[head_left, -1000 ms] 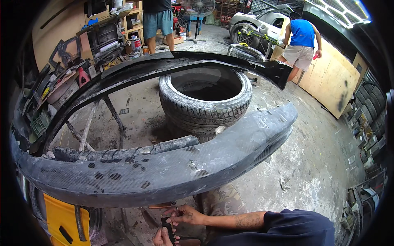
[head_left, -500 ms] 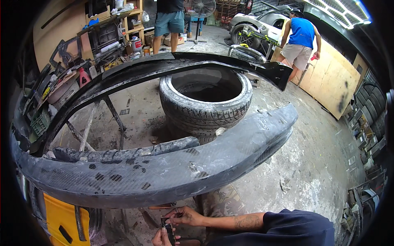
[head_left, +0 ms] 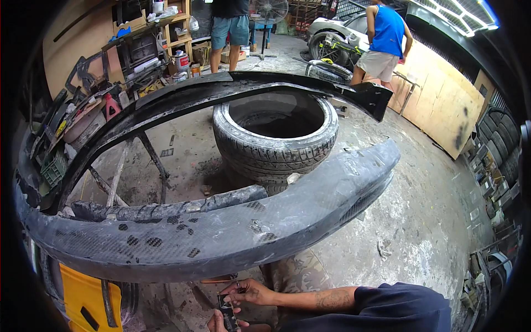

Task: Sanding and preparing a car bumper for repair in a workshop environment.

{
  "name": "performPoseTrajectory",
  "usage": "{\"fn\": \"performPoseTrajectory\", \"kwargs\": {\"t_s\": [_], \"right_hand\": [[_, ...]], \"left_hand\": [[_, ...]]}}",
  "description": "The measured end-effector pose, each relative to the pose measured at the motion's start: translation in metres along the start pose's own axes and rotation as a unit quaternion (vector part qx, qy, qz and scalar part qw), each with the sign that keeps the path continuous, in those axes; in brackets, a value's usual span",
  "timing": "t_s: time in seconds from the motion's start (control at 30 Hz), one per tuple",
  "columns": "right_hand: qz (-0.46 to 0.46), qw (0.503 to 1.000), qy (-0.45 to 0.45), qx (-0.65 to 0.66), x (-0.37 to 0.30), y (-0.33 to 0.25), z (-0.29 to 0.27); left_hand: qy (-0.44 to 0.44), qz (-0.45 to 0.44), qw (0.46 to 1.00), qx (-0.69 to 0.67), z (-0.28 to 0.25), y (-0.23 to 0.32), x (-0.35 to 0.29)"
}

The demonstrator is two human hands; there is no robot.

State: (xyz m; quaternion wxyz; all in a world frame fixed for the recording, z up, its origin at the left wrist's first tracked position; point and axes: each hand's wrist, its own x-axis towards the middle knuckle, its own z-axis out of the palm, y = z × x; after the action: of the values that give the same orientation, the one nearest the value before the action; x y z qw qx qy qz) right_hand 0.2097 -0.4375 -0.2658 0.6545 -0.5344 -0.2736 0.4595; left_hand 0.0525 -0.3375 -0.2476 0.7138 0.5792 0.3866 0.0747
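Note:
Low in the view, my right hand [head_left: 248, 291] comes in from the right and pinches the upper end of a small dark rectangular block [head_left: 228, 312]. My left hand [head_left: 217, 321] grips the block's lower side, its fingers partly cut off by the lower edge. The block's exact kind is too small to make out. Just beyond my hands lies a long curved grey-black car body panel [head_left: 221, 224], with a carbon-weave pattern and worn dark patches. Neither hand touches the panel.
Stacked tyres [head_left: 276, 149] stand behind the panel, inside its black curved far rim [head_left: 182, 99]. A yellow plastic piece [head_left: 91, 299] is at lower left. Two people are farther back, one in a blue top [head_left: 387, 33], near a white car [head_left: 354, 30]. A plywood board [head_left: 437, 105] leans at right.
The block in my hands has tilted, so more of its dark face shows. My left hand has shifted slightly on it. The person in blue has moved left.

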Motion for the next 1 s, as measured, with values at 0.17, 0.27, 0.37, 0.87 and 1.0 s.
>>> {"fn": "performPoseTrajectory", "kwargs": {"t_s": [0.17,0.27,0.37,0.87,1.0], "right_hand": [[0.036,0.998,0.016,0.044,-0.002,-0.008,0.001],[0.117,0.988,0.034,0.095,-0.007,-0.015,-0.004],[0.119,0.989,0.034,0.078,-0.007,-0.015,-0.006],[0.068,0.996,0.049,0.036,-0.003,-0.026,-0.001],[0.141,0.988,0.065,0.021,-0.007,-0.030,0.004]], "left_hand": [[-0.013,0.003,1.000,-0.018,0.004,0.000,-0.003],[-0.023,0.004,0.999,-0.042,0.008,0.000,-0.007],[-0.048,0.007,0.994,-0.096,0.007,0.000,-0.009],[-0.158,-0.086,0.919,-0.352,-0.004,-0.013,-0.015],[-0.020,0.020,0.992,-0.125,0.001,0.004,-0.019]]}}
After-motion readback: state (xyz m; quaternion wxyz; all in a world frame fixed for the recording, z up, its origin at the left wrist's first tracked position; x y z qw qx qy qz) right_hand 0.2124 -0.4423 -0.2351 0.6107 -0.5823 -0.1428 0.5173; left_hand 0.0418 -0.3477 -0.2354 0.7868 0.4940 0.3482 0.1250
